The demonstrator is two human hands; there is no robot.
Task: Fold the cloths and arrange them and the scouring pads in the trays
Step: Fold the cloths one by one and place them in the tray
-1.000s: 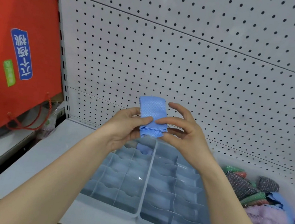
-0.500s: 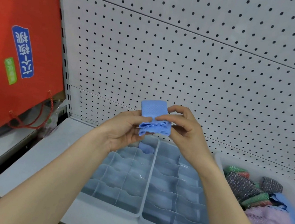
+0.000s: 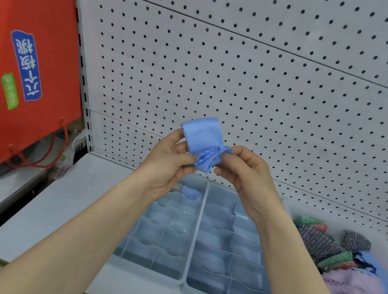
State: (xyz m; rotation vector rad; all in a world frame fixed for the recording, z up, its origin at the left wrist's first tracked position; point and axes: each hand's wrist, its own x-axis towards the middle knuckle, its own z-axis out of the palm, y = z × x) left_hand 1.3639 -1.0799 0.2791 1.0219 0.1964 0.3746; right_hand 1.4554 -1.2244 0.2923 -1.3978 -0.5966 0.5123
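Tilted now toward the right, the blue cloth point(image 3: 200, 135) has its frilled edge bunched up. At far left one red bag point(image 3: 37, 12) carries a blue label point(image 3: 26, 66) of white Chinese characters turned sideways and a green label point(image 3: 9, 91) too blurred to read. The left hand point(image 3: 168, 165) and right hand point(image 3: 244, 171) both pinch the cloth above two trays, the left tray point(image 3: 147, 252) holding one folded cloth point(image 3: 191, 194) in a far compartment and the right tray point(image 3: 228, 268) beside a bin point(image 3: 292, 205) of scouring pads point(image 3: 316, 241), too heaped to count.
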